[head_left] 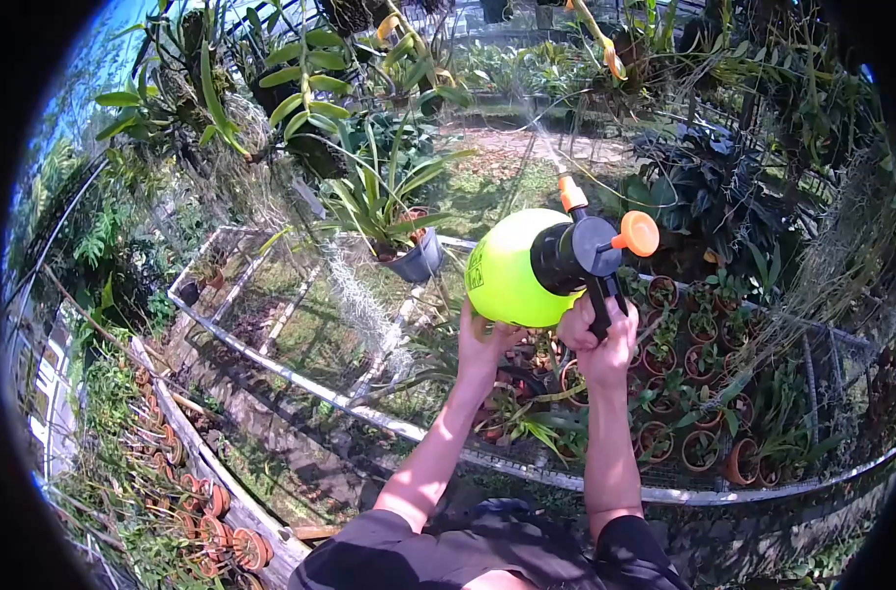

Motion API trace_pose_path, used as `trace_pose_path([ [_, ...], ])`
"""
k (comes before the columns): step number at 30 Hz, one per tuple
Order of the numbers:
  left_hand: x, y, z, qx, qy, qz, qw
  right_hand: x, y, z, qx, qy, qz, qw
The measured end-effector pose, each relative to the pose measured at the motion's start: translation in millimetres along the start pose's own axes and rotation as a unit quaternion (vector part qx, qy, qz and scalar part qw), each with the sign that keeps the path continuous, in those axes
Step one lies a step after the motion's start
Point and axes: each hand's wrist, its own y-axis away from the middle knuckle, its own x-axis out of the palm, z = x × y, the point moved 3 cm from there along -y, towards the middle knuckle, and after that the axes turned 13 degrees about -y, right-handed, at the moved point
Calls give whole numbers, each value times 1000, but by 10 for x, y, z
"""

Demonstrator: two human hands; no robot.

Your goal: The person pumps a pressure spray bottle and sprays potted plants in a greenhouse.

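A bright yellow-green spray bottle (512, 267) with a black head and an orange pump knob (640, 234) is held up in front of me, tilted. My right hand (603, 334) is wrapped round its black handle. Under the bottle's body, my left hand (487, 339) supports it from below, its fingers partly hidden by the bottle. From the orange nozzle (571, 194) a fine spray goes up and away, toward the hanging plants.
Hanging plants (310, 84) cross the top of the view. A grey hanging pot (416, 258) is left of the bottle. Potted plants (702, 364) stand on a mesh bench at the right, edged by a pale rail (369, 417). Terracotta pots (212, 531) lie at the lower left.
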Motion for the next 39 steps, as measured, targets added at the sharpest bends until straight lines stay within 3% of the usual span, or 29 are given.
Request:
trace_pose_path([
  [6,-163,-69,121,-9,-16,-16,1000,25,-124,-170,44,26,-7,999],
  [9,-161,-97,120,-7,-43,-25,999,-18,-29,-178,4,-27,-32,999],
  [12,-66,-166,78,-13,-65,34,997,-11,67,-118,-39,-32,-75,996],
  [18,370,20,345,-111,32,93,989,-66,143,198,-50,147,-68,985],
  [29,585,119,471,-62,-58,-17,996,-253,320,673,-46,25,12,999],
  [32,808,264,380,-76,-115,-8,990,-366,372,781,-35,63,-12,997],
  [38,1253,473,647,-149,-65,31,986,-489,450,1224,-99,231,-57,966],
  [39,1329,517,691,-160,-60,48,984,-533,508,1251,-59,193,-80,976],
])
